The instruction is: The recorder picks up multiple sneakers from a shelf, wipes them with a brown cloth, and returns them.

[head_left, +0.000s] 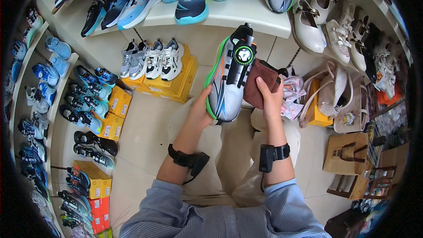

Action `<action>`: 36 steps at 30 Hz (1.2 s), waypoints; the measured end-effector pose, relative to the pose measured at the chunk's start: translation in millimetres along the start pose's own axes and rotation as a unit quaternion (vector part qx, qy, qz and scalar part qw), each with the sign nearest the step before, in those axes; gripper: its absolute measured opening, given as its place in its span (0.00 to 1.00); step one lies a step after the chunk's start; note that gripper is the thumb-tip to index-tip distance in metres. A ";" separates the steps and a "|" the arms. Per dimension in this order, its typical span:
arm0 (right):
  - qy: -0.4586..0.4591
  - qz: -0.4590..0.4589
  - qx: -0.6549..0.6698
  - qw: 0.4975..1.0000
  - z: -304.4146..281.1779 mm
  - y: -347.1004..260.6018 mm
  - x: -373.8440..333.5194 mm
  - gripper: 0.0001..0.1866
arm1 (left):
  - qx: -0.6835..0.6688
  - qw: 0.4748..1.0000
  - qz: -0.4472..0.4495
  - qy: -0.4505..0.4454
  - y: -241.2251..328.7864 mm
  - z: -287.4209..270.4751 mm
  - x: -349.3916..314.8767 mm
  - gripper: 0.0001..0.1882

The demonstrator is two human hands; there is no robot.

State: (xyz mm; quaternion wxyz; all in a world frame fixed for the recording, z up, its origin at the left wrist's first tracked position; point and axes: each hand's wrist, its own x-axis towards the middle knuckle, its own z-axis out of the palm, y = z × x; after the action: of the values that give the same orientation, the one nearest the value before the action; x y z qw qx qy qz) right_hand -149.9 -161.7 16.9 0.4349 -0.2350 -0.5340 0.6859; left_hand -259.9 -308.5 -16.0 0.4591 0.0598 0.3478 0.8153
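A silver sneaker [229, 79] with a green sole edge, black straps and a round dial is held up in front of me, toe toward me. My left hand [203, 108] grips it by the side near the toe, the fingers hidden beneath. In my right hand [271, 97] is a folded brown cloth [257, 83], with the thumb on top of it. The cloth lies against the right side of the shoe. Black bands with small boxes are strapped round both wrists.
A white shelf [238, 20] with sneakers runs across the far side. Shelves of blue shoes [48, 75] line the left. Yellow shoe boxes [176, 88] stand on the floor. To the right are white shoes [308, 26], pale handbags [332, 90] and a cardboard box [346, 152].
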 end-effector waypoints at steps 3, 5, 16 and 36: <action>-0.054 -0.015 -0.044 0.997 -0.6 -1.8 -5.6 0.27 | -0.039 0.996 0.023 0.074 -1.0 4.3 4.5 0.20; -0.122 -0.048 -0.109 0.985 2.2 -8.1 -11.4 0.27 | -0.054 0.995 0.039 0.072 3.9 -1.1 5.1 0.20; -0.093 -0.009 -0.135 0.986 -3.5 -1.1 -5.2 0.26 | 0.005 0.990 0.106 0.097 4.2 -6.3 7.6 0.22; -0.236 -0.003 -0.103 0.966 -7.0 -16.5 -8.9 0.28 | -0.079 0.993 0.077 0.052 1.7 -4.6 4.7 0.21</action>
State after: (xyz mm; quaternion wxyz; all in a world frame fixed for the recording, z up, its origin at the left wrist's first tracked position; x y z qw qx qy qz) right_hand -134.1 -164.7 28.8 0.2721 -0.1082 -0.6902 0.6617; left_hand -265.7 -307.8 -19.4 0.3798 0.0080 0.3003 0.8750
